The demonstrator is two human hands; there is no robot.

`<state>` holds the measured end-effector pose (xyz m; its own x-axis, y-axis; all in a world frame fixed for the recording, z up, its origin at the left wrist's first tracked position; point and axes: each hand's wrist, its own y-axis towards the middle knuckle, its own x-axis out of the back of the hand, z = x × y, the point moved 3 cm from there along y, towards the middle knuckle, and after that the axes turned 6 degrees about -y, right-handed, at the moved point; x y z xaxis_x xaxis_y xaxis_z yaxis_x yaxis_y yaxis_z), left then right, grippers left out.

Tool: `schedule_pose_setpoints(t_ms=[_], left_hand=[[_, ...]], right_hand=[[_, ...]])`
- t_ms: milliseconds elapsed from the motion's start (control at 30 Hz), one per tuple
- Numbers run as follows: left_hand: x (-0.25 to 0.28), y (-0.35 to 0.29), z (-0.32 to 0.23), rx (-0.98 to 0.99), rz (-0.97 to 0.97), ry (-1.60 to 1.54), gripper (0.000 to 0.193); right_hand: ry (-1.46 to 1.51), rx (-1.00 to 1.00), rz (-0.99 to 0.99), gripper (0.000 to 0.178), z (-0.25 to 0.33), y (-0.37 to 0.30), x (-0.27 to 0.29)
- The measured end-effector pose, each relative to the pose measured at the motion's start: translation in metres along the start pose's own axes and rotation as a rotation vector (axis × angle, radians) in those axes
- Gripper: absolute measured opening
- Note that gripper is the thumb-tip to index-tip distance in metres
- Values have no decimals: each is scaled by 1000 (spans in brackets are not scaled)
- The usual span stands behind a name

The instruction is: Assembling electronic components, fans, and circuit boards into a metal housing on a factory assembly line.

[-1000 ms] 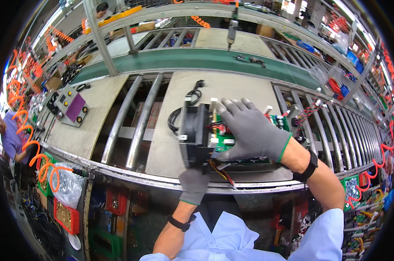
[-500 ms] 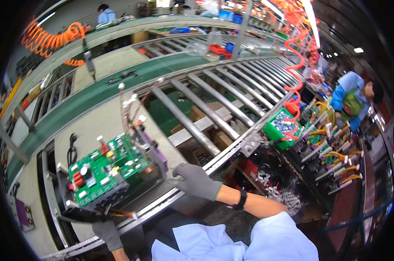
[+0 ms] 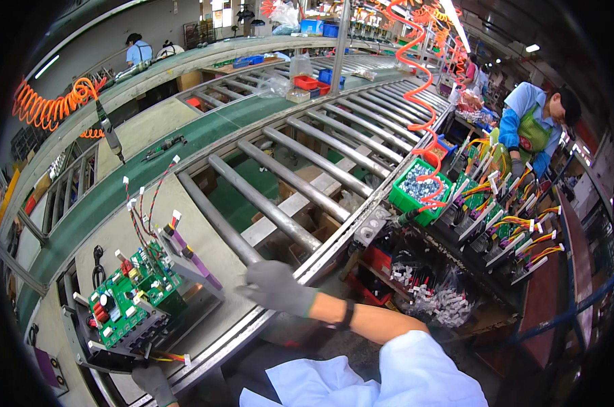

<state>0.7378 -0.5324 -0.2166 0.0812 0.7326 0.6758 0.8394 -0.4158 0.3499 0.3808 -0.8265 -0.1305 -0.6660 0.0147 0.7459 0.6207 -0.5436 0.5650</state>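
A green circuit board (image 3: 134, 298) with coils, capacitors and white connectors sits in a dark metal chassis on a pale work board (image 3: 215, 322). A purple-edged panel (image 3: 197, 268) stands at the chassis's right end, and twisted wires with white plugs rise behind it. My left hand (image 3: 154, 382), in a grey glove, is at the chassis's near edge; its fingers are largely hidden there. Just right of the panel, apart from it, my gloved right hand (image 3: 280, 288) hovers over the work board's edge by the rollers. It is slightly blurred, fingers loosely apart, holding nothing.
Metal rollers (image 3: 286, 176) run off to the far right. Beside them stand a green bin of small metal parts (image 3: 421, 193) and a rack of circuit boards (image 3: 510, 224), where a co-worker (image 3: 530, 129) bends over. An orange coiled hose holds a hanging screwdriver (image 3: 108, 132) at left.
The view has turned to the right, so the chassis appears further left. My right hand has drawn away from the purple-edged panel, widening the gap. My left hand stays by the chassis's near edge.
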Motion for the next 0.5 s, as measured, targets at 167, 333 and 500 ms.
schedule_pose_setpoints(t_ms=[167,333,500], left_hand=[[6,-7,15,37,-3,54,26],[11,-12,15,54,-12,77,26],[11,-21,5,194,42,-70,27]], right_hand=[[12,-391,-307,11,-148,-58,123],[-886,-700,-289,21,-362,-71,217],[-1034,-913,-54,19,-484,-124,254]])
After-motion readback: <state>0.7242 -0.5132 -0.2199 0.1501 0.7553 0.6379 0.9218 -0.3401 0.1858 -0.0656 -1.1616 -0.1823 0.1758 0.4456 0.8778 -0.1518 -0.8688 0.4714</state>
